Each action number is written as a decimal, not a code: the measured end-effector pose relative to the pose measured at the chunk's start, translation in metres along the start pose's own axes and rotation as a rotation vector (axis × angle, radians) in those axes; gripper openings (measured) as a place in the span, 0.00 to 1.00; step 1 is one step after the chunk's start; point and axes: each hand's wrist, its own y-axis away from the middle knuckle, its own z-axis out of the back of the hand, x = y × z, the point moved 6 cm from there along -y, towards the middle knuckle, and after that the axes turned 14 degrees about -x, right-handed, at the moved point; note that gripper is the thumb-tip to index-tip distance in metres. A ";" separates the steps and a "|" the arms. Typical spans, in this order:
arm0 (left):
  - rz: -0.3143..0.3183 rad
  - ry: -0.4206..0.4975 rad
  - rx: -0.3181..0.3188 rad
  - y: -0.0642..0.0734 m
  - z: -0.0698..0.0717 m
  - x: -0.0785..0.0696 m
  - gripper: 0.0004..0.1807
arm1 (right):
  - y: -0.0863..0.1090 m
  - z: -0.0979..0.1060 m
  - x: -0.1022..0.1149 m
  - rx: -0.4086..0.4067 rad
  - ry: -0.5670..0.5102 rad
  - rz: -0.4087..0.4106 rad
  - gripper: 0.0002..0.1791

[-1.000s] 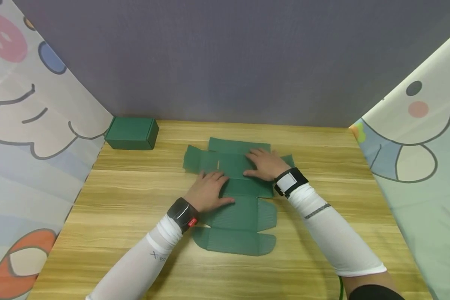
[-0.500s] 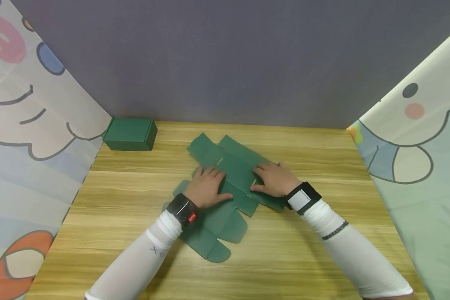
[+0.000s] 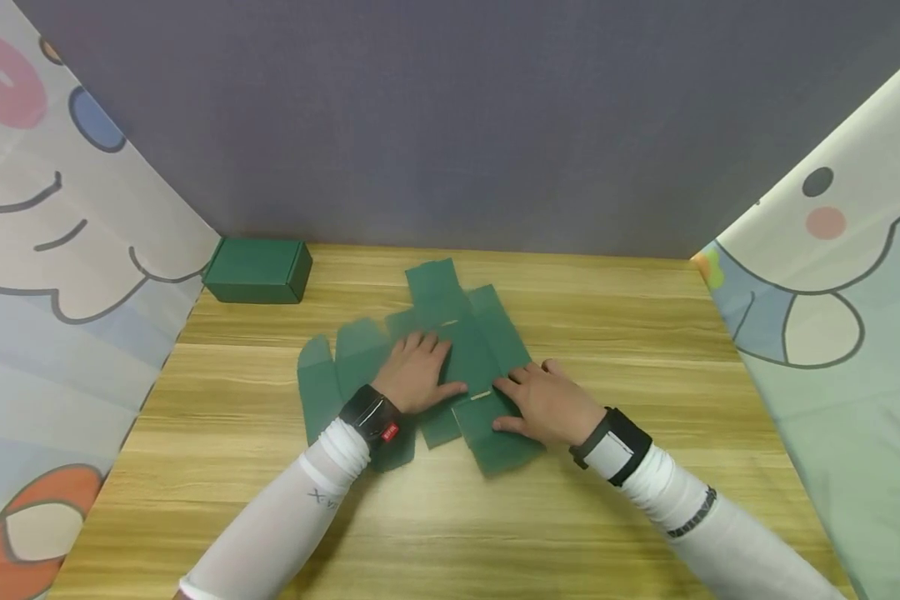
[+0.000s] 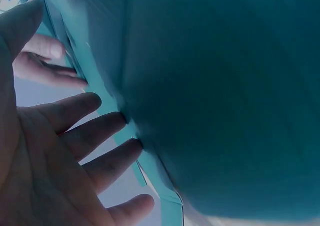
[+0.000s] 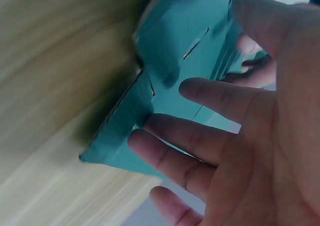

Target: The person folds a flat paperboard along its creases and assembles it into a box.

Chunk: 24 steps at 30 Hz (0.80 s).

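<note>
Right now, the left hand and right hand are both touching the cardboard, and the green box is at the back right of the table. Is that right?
Not quite: the green box is at the back left of the table, as the head view shows. The left hand and right hand are both touching the cardboard.

The cardboard sheet [image 3: 471,354] and box [image 3: 257,270] are green, the tabletop [image 3: 630,333] yellowish wood-grain.

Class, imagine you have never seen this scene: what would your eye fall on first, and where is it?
Probably the unfolded green cardboard in the middle of the table, with the left hand and right hand resting on it. Next might come the closed green box at the table's far left corner, then the big cartoon shapes printed on the left wall and right wall.
</note>
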 end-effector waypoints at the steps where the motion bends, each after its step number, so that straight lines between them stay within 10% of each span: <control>1: 0.002 0.004 -0.001 0.000 0.000 -0.001 0.47 | 0.002 0.000 0.004 -0.003 -0.003 0.006 0.40; 13: -0.004 -0.009 0.052 0.003 -0.008 -0.009 0.50 | 0.010 0.005 0.014 0.000 -0.152 0.015 0.36; 24: -0.018 -0.016 0.056 0.008 -0.014 -0.020 0.51 | -0.025 0.005 -0.077 -0.144 -0.187 -0.330 0.31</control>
